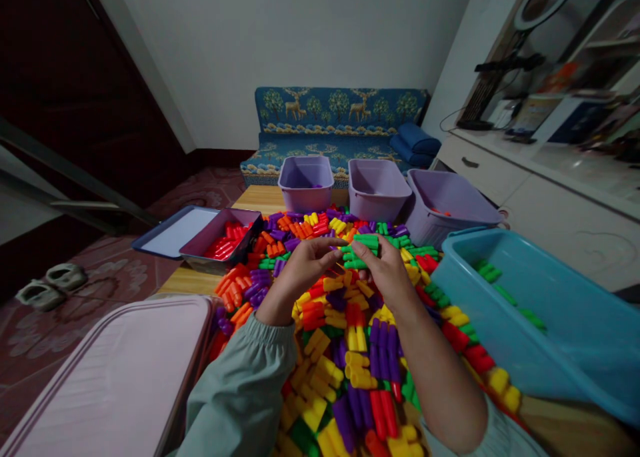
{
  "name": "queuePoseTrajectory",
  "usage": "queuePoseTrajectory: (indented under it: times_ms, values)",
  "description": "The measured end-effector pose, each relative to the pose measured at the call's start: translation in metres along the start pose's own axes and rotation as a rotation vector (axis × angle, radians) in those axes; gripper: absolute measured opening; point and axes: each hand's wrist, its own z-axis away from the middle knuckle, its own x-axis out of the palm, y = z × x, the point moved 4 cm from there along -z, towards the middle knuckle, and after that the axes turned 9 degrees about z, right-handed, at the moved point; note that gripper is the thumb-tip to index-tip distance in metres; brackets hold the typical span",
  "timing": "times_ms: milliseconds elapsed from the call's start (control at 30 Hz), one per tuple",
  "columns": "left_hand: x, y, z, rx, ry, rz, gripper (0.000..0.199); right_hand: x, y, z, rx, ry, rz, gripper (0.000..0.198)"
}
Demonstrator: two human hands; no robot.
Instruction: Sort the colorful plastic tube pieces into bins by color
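Observation:
My right hand [387, 270] is closed around several green finger-shaped plastic building blocks [366, 243], its thumb pressed over them. My left hand [316, 262] meets the left ends of these blocks, with index finger and thumb pinched at their tips. The lower fingers of both hands are partly hidden. Beneath and around the hands spreads a thick layer of similar blocks [357, 327] in yellow, red, purple, orange and green, many lying in joined rows.
Three purple bins [306, 193] line the table's far side. A blue tub [520, 337] with some green blocks stands right. On the left are an open box [225, 260] of red blocks and a pale pink lid [115, 377]. A patterned sofa [330, 140] is behind.

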Motion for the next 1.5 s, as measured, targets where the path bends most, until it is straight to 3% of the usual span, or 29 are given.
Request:
queuePoseTrajectory:
  times_ms: [167, 333, 400, 600, 733, 900, 1033, 1200, 1500]
  values:
    - [-0.006, -0.002, 0.000, 0.032, -0.034, -0.228, 0.054, -0.015, -0.004, -0.005, 0.071, 0.226, -0.415, 0.041]
    - [-0.006, -0.004, 0.003, 0.086, -0.073, -0.567, 0.043, -0.055, -0.011, -0.013, -0.017, 0.437, -0.657, 0.025]
    - [-0.005, -0.003, 0.004, 0.083, -0.068, -0.631, 0.042, -0.071, -0.016, -0.013, -0.068, 0.514, -0.739, 0.020]
    - [-0.003, -0.004, 0.005, 0.074, -0.071, -0.676, 0.042, -0.108, -0.025, -0.004, -0.051, 0.808, -1.091, 0.036]
    - [-0.005, -0.007, 0.004, 0.056, -0.065, -0.663, 0.042, -0.133, -0.010, -0.007, -0.081, 0.878, -1.083, 0.037]
    - [-0.004, -0.007, 0.005, 0.056, -0.078, -0.669, 0.043, -0.158, 0.014, -0.020, -0.167, 0.787, -0.861, 0.048]
    - [-0.003, -0.006, 0.005, 0.047, -0.080, -0.680, 0.043, -0.154, 0.004, -0.017, -0.147, 0.780, -0.977, 0.054]
    - [-0.005, -0.007, 0.004, 0.083, -0.043, -0.774, 0.042, -0.130, -0.023, -0.004, 0.039, 0.881, -1.312, 0.035]
    - [-0.016, -0.021, -0.004, 0.259, 0.192, -0.776, 0.066, -0.125, -0.031, -0.002, 0.087, 0.941, -1.338, 0.030]
